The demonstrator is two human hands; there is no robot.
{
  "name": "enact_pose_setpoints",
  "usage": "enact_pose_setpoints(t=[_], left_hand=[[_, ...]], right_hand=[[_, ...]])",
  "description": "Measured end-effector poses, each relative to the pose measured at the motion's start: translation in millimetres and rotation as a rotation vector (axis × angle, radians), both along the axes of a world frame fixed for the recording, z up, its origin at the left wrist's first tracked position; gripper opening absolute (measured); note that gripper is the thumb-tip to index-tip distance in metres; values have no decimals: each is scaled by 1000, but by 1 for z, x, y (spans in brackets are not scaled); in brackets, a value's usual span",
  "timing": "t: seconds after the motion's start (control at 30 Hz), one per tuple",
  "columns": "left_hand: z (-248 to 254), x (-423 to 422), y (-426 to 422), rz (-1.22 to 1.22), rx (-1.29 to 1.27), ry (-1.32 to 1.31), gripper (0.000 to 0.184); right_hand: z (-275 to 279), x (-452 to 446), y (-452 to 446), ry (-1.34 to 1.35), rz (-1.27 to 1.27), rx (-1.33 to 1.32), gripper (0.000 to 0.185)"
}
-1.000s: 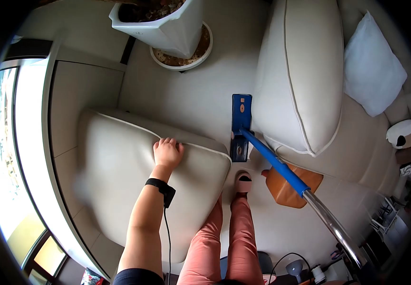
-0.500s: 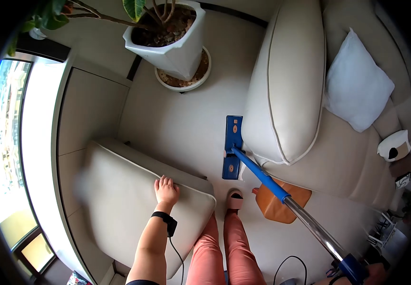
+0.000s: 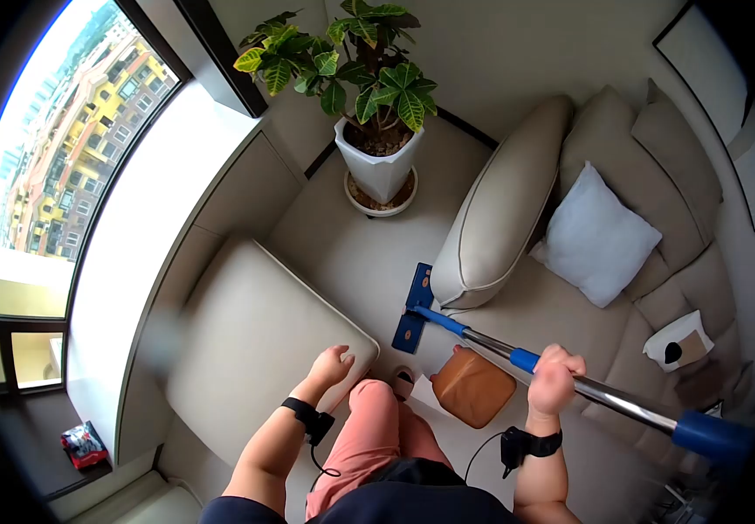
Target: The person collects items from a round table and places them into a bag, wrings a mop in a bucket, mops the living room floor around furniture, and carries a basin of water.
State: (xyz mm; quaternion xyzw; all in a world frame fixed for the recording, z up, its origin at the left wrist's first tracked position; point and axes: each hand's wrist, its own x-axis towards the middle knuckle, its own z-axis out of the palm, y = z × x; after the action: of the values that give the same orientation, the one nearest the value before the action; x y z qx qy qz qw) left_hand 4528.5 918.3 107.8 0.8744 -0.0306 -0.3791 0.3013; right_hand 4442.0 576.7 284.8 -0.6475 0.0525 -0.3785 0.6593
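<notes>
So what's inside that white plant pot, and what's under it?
The white pot holds brown soil, with a leafy plant growing from it. Underneath is a round saucer. The pot hides the saucer's middle and whatever lies below the soil's surface.

We see a shiny metal mop pole [image 3: 626, 402] with blue plastic sleeves, smooth leather-like upholstery on the sofa armrest [image 3: 504, 210], and a glossy white planter [image 3: 379, 170].

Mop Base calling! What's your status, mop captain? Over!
Right hand closed round blue-and-silver mop pole. Left hand at beige padded ottoman. Flat blue mop head on pale floor. Possible obstacles: plump beige sofa arm, brown boxy stool.
</notes>
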Motion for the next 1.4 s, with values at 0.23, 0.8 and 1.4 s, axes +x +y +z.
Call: enact_pose_setpoints(t=[0.23,0.8,1.4], left_hand=[[94,-48,-153,302,-704,974,69],[108,-27,-214,674,-955,1199,17],[91,54,-236,722,-1003,980,9]], right_hand=[[19,-22,28,70,220,-66,16],[89,-27,73,215,261,-341,0],[138,-17,57,255,331,-708,14]])
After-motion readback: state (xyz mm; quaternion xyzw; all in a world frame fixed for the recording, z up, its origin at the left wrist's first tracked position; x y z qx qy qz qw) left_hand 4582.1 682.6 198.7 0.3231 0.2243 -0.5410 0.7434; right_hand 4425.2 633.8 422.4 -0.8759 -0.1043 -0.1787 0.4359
